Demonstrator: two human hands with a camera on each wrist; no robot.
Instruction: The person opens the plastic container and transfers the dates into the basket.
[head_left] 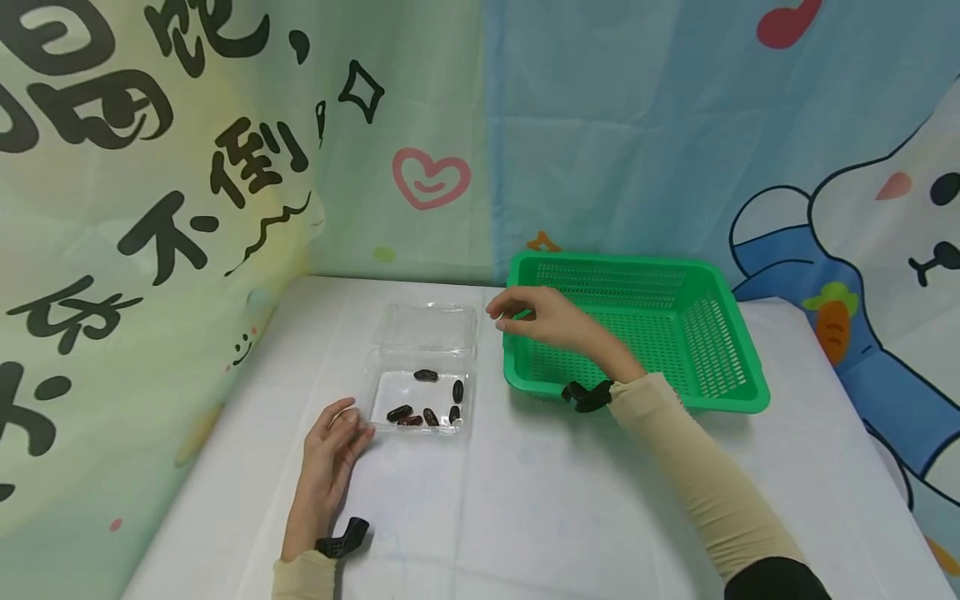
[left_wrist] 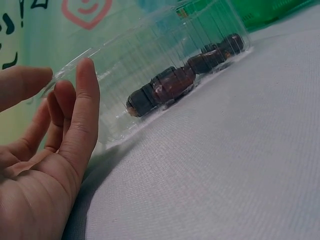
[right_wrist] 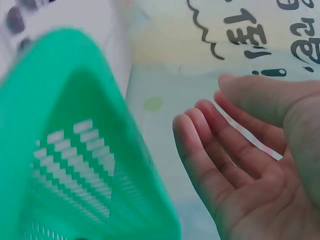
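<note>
A clear plastic box point(head_left: 372, 364) with its lid point(head_left: 427, 327) folded open stands on the table. Several dark brown, glossy dates point(head_left: 426, 375) lie in its bottom; in the left wrist view, dates point(left_wrist: 172, 84) show through the side wall. My left hand point(head_left: 330, 450) is at the box's near left corner, pinching its rim between thumb and fingers. Over the left rim of a green basket point(head_left: 738, 367) is my right hand point(head_left: 543, 317). Its fingers are loosely bent, with nothing between them in the right wrist view, where the hand point(right_wrist: 250, 165) appears beside the basket.
A white cloth point(head_left: 540, 500) covers the table. Printed curtains point(head_left: 600, 150) hang behind and to the left. The green basket has perforated walls and stands at the back right, to the right of the box. Black straps point(head_left: 343, 538) sit on both wrists.
</note>
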